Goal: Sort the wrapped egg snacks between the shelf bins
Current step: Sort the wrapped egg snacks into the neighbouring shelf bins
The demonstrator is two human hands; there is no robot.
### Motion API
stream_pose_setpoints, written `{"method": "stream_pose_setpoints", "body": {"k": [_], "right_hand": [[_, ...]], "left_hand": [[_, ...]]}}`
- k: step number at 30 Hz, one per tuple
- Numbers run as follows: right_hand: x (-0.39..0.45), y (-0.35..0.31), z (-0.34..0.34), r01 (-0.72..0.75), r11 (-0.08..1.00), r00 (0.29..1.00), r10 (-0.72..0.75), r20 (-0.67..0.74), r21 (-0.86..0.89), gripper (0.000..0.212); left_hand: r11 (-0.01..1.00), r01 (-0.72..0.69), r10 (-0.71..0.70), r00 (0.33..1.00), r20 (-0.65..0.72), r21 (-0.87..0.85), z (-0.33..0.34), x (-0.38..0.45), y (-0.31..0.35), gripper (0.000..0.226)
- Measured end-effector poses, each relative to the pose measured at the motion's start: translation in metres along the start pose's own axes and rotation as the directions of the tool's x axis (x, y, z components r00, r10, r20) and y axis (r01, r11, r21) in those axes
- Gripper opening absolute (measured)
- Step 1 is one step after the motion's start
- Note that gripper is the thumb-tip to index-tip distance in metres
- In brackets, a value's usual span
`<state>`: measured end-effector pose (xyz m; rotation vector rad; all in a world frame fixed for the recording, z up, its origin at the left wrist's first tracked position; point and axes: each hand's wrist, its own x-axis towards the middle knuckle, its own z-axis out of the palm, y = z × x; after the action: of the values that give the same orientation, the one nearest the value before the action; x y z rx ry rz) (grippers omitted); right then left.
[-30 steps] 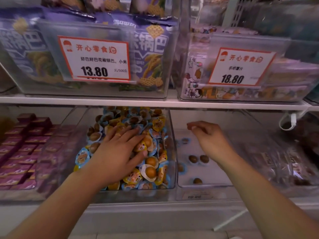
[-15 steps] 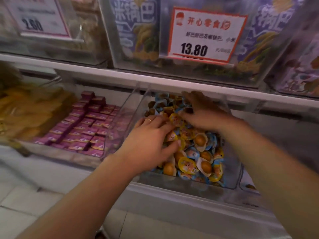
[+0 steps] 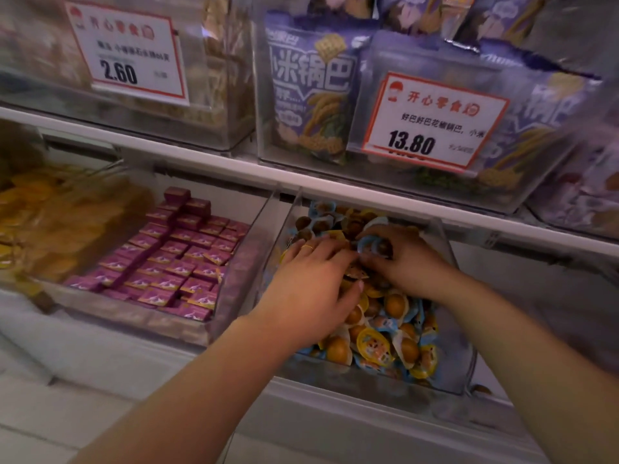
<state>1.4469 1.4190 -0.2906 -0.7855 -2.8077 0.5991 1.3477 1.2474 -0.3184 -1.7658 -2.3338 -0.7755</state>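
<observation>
A clear bin (image 3: 365, 380) on the lower shelf is heaped with wrapped egg snacks (image 3: 375, 346) in blue and yellow wrappers, golden ones at the front and darker brown ones (image 3: 308, 224) at the back. My left hand (image 3: 311, 293), with a ring on one finger, rests on the middle of the pile, fingers stretched forward. My right hand (image 3: 412, 266) reaches in from the right, and its fingers and thumb pinch a blue-wrapped dark egg snack (image 3: 376, 246) just past my left fingertips.
Left of the egg bin stands a clear bin of small purple boxes (image 3: 174, 256), then one of yellow packets (image 3: 50, 222). The white shelf edge (image 3: 201, 162) overhangs the bins. Above it are bins with price tags 2.60 (image 3: 127, 55) and 13.80 (image 3: 432, 122).
My right hand left the nearly bare bin on the right, came over into the full egg bin and closed on a blue-wrapped snack. My left hand stayed on the pile. The view swung left.
</observation>
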Motion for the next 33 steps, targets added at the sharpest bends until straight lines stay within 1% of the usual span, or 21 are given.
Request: {"method": "stream_pose_setpoints", "body": {"k": [2, 4, 5, 6, 7, 8, 9, 10, 13, 14, 16, 17, 19, 21, 23, 24, 27, 29, 31, 32, 33], "right_hand": [[-0.007, -0.005, -0.007, -0.022, 0.984, 0.996, 0.037, -0.079, 0.177, 0.038], [-0.018, -0.011, -0.012, -0.044, 0.915, 0.991, 0.091, -0.098, 0.400, 0.031], [-0.024, -0.013, -0.012, -0.072, 0.833, 0.991, 0.123, -0.056, 0.549, 0.031], [-0.030, -0.015, -0.013, -0.119, 0.707, 0.989, 0.148, 0.018, 0.697, 0.035], [-0.035, -0.017, -0.013, -0.178, 0.547, 0.982, 0.157, 0.109, 0.818, 0.041], [-0.040, -0.018, -0.014, -0.228, 0.393, 0.972, 0.144, 0.185, 0.891, 0.044], [-0.044, -0.019, -0.014, -0.261, 0.283, 0.964, 0.126, 0.234, 0.923, 0.044], [-0.048, -0.019, -0.014, -0.287, 0.217, 0.957, 0.119, 0.266, 0.933, 0.041], [-0.054, -0.017, -0.010, -0.337, 0.106, 0.938, 0.127, 0.324, 0.935, 0.036], [-0.055, -0.015, -0.008, -0.348, 0.077, 0.933, 0.123, 0.337, 0.934, 0.032], [-0.057, -0.011, -0.007, -0.357, 0.006, 0.929, 0.104, 0.354, 0.934, 0.025], [-0.058, -0.010, -0.007, -0.352, -0.032, 0.930, 0.099, 0.354, 0.935, 0.026], [-0.058, -0.011, -0.004, -0.329, -0.069, 0.932, 0.137, 0.336, 0.942, 0.027], [-0.057, -0.012, 0.001, -0.279, -0.012, 0.928, 0.255, 0.272, 0.960, 0.018], [-0.055, -0.013, 0.007, -0.226, 0.116, 0.912, 0.373, 0.169, 0.967, 0.013], [-0.055, -0.013, 0.008, -0.210, 0.182, 0.908, 0.400, 0.123, 0.961, 0.012], [-0.054, -0.012, 0.006, -0.157, 0.343, 0.936, 0.351, 0.029, 0.926, 0.006], [-0.056, -0.009, 0.001, -0.127, 0.462, 0.957, 0.290, -0.014, 0.878, 0.009], [-0.056, -0.003, -0.004, -0.094, 0.693, 0.965, 0.239, -0.105, 0.714, 0.023], [-0.057, -0.001, -0.005, -0.065, 0.777, 0.967, 0.203, -0.151, 0.626, 0.030], [-0.058, -0.001, -0.005, -0.022, 0.826, 0.968, 0.160, -0.196, 0.563, 0.032]], "left_hand": [[0.998, 0.016, -0.018, 0.999, -0.041, -0.054, -0.002, 0.002, 0.004, 0.047], [0.989, 0.069, -0.081, 0.992, -0.095, -0.132, -0.004, 0.006, 0.007, 0.047], [0.981, 0.090, -0.112, 0.987, -0.118, -0.173, -0.004, 0.008, 0.008, 0.048], [0.973, 0.101, -0.129, 0.983, -0.128, -0.209, -0.004, 0.009, 0.009, 0.050], [0.965, 0.098, -0.131, 0.984, -0.124, -0.243, -0.003, 0.011, 0.011, 0.054], [0.956, 0.087, -0.120, 0.987, -0.104, -0.282, -0.002, 0.012, 0.013, 0.058], [0.941, 0.071, -0.102, 0.992, -0.078, -0.330, 0.000, 0.013, 0.016, 0.061], [0.925, 0.059, -0.084, 0.995, -0.048, -0.376, 0.002, 0.014, 0.019, 0.062], [0.869, 0.064, -0.069, 0.998, 0.008, -0.490, 0.010, 0.017, 0.026, 0.061], [0.815, 0.085, -0.073, 0.996, 0.043, -0.574, 0.010, 0.017, 0.028, 0.057], [0.635, 0.117, -0.064, 0.993, 0.100, -0.764, 0.010, 0.020, 0.029, 0.044], [0.564, 0.116, -0.069, 0.993, 0.094, -0.817, 0.009, 0.021, 0.028, 0.040], [0.523, 0.116, -0.092, 0.993, 0.079, -0.845, 0.010, 0.024, 0.024, 0.039], [0.572, 0.136, -0.108, 0.990, 0.090, -0.809, 0.013, 0.025, 0.018, 0.044], [0.662, 0.183, -0.172, 0.981, 0.091, -0.726, 0.016, 0.025, 0.013, 0.048], [0.679, 0.210, -0.205, 0.974, 0.092, -0.704, 0.017, 0.025, 0.012, 0.047], [0.686, 0.220, -0.230, 0.970, 0.079, -0.694, 0.015, 0.026, 0.010, 0.037], [0.729, 0.182, -0.230, 0.973, 0.013, -0.660, 0.011, 0.026, 0.010, 0.027], [0.769, 0.174, -0.281, 0.956, -0.081, -0.616, 0.007, 0.025, 0.009, 0.015], [0.787, 0.185, -0.313, 0.942, -0.123, -0.588, 0.006, 0.024, 0.008, 0.012], [0.805, 0.200, -0.339, 0.928, -0.157, -0.558, 0.006, 0.023, 0.008, 0.013]]}}
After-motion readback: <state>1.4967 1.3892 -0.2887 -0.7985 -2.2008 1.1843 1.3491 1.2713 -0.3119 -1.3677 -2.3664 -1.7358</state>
